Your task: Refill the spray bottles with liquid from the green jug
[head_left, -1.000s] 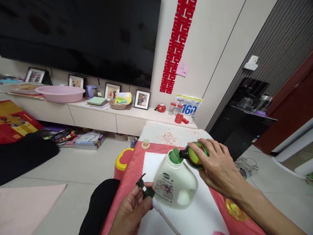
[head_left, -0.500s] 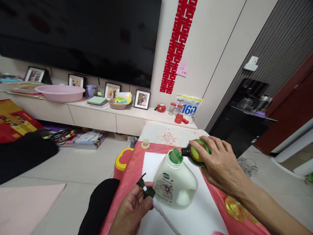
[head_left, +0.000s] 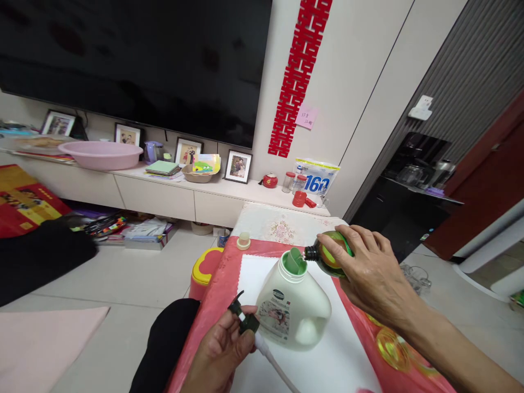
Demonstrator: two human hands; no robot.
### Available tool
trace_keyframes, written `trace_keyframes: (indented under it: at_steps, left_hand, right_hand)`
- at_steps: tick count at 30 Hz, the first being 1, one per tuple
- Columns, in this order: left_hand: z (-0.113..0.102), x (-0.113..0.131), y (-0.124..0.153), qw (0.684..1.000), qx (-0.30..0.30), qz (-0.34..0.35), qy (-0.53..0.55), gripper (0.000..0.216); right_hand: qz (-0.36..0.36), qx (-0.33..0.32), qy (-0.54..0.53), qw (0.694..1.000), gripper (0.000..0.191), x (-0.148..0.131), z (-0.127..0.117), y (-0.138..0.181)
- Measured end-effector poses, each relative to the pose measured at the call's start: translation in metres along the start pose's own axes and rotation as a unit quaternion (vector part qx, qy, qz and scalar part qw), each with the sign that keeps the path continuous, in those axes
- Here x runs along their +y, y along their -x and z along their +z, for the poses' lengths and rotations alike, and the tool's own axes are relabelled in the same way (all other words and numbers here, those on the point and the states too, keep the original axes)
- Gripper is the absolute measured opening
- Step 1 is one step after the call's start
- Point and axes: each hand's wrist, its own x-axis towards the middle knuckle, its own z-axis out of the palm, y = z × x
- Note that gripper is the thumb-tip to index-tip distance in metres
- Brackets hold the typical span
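My right hand [head_left: 368, 267] is wrapped round a dark green bottle [head_left: 326, 253], tipped on its side with its black neck pointing left. Clear liquid runs from its mouth into the green spout of a pale laundry detergent jug [head_left: 298, 305], which stands upright and uncapped. Between the fingers of my left hand [head_left: 225, 346] is a dark green pump dispenser head [head_left: 244, 316], held just left of the jug. Its whitish dip tube [head_left: 272, 360] trails down to the right. The jug's cap [head_left: 243, 240] rests near the table's far left corner.
White paper [head_left: 344, 355] lies under the jug on a red tablecloth [head_left: 196, 344]. A yellow and red stool [head_left: 203, 267] stands left of the table. Behind is a low cabinet [head_left: 164, 196] with photo frames and a pink basin [head_left: 101, 156]. An amber see-through object [head_left: 392, 349] sits at right.
Hardly anything differs. The bottle and my right hand have shifted very slightly, with liquid still pouring; my left hand keeps its hold on the pump head.
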Motion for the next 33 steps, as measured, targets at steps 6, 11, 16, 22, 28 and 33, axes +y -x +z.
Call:
trace_keyframes:
  at_steps: [6,11,16,22,28,33]
  left_hand:
    - [0.0016,0.0004,0.0014,1.0,0.001,0.0,-0.007,0.059]
    - [0.0018,0.0006,0.0021,1.0,0.001,-0.002,-0.006,0.06]
    - [0.0015,0.0004,0.0026,1.0,0.001,-0.003,-0.008,0.061]
    - [0.0015,-0.0013,0.0023,1.0,-0.001,0.004,-0.013,0.059]
    - [0.0021,-0.0023,0.0028,1.0,-0.005,0.004,-0.008,0.056]
    - [0.0015,-0.0037,0.0021,1.0,-0.009,-0.003,-0.015,0.057]
  right_hand:
    - [-0.004,-0.002,0.007,1.0,0.073,0.0011,0.0003,0.0013]
    - [-0.013,0.011,0.031,0.999,0.073,0.0025,-0.0014,-0.0012]
    - [-0.016,0.007,0.039,0.999,0.072,0.0031,-0.0027,-0.0023]
    - [-0.015,-0.004,0.044,0.999,0.069,0.0037,-0.0042,-0.0031]
    - [-0.024,0.004,0.06,0.998,0.068,0.0048,-0.0073,-0.0064]
    - [-0.034,0.01,0.061,0.998,0.067,0.0047,-0.0064,-0.0067]
